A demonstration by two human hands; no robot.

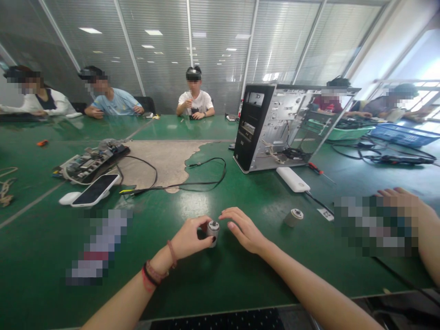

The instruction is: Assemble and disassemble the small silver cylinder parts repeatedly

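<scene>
Green table (206, 284), blinds (222, 50) behind; left hand (189, 237) grips metal cylinder (213, 230); right hand (245, 231) half open, empty.

The metal cylinder (213, 233) and second cylinder (292, 219) are silver-grey; the wristbands (148, 276) show pinkish, black and red. The tabletop (161, 215) is green with a greyish-tan patch (161, 156), the computer case (250, 133) black-fronted with a silver-grey interior. Baskets are green (350, 133) and blue (405, 135), the phone (96, 189) black-screened with white edging.

Left fingers (200, 221) in apparent pinch
</scene>
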